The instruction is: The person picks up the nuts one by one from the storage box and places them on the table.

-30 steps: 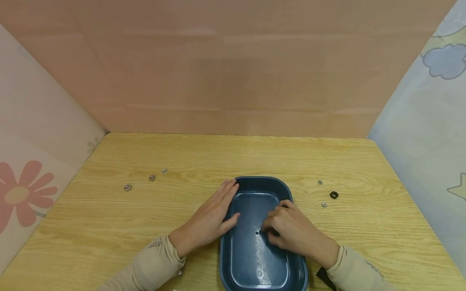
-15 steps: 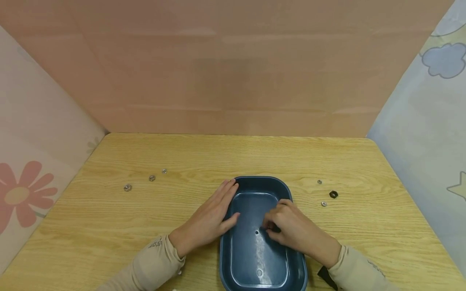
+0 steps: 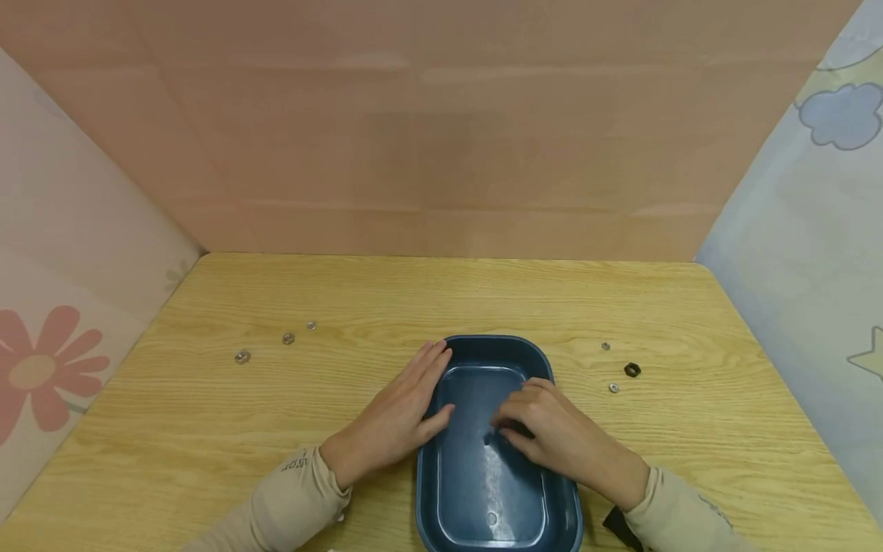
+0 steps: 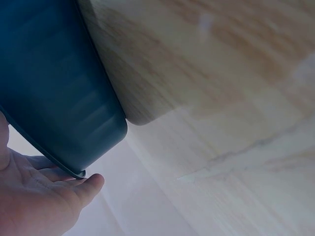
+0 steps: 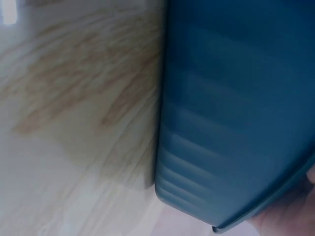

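A dark blue plastic tray [image 3: 500, 498] with rounded corners sits on the table in front of me. My left hand [image 3: 396, 410] rests over its left rim, fingers straight and the thumb reaching inside. In the left wrist view, the left hand [image 4: 47, 196] lies at the rim of the tray [image 4: 54, 88]. My right hand [image 3: 552, 425] is inside the tray, its fingers bent toward a small dark piece [image 3: 487, 441] on the bottom. Whether the fingertips touch it is hard to see. The right wrist view shows mainly the outer tray wall [image 5: 231, 113], with the right fingers mostly hidden.
Small silver nuts lie at the left, including a larger nut [image 3: 242, 356], a middle one [image 3: 288, 338] and a smaller one [image 3: 312, 325]. Right of the tray are a black nut [image 3: 632, 369] and two small silver nuts [image 3: 614, 388]. A brown panel [image 3: 441, 153] stands behind the table.
My right fingers have shifted slightly up and to the left beside the small dark piece. The left hand, the tray and the nuts outside it stay in place.
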`<control>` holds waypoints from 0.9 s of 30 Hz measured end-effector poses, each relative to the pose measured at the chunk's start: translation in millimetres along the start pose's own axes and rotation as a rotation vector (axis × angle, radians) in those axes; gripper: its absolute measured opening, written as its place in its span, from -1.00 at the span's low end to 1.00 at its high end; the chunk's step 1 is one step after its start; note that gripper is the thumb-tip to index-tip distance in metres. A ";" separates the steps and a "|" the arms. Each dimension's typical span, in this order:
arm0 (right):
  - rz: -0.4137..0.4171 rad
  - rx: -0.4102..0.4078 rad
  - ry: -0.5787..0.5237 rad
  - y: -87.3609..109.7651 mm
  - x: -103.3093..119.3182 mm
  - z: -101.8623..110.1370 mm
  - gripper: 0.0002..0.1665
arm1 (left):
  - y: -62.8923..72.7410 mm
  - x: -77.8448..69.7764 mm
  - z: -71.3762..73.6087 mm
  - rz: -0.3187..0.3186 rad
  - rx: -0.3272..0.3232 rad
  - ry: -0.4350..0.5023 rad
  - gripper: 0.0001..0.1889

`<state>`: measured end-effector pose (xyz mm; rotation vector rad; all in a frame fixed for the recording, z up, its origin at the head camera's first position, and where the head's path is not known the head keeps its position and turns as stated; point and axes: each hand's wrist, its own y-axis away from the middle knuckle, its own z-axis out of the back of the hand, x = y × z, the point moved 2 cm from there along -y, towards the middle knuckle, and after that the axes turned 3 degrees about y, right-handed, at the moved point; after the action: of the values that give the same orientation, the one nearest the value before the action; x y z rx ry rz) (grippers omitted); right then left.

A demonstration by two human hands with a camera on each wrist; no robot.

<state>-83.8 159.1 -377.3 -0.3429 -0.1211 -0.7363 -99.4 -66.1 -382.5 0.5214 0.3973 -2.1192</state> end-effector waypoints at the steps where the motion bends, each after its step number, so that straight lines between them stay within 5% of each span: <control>1: 0.017 -0.019 0.001 0.1 0.0 0.9 -0.80 | 0.0 0.0 0.0 -0.001 0.000 -0.002 -0.26; 7: 0.076 -0.127 -0.019 1.1 -4.4 9.2 -0.77 | -0.2 0.5 -0.8 -0.007 -0.001 0.000 -0.26; 27: -0.021 -0.367 0.105 18.4 -37.0 45.1 -0.61 | -0.3 -0.3 -0.3 -0.007 0.000 0.012 -0.26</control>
<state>-98.1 211.0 -348.3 -0.6515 0.1122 -0.7960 -99.4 -65.6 -382.6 0.5337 0.4065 -2.1232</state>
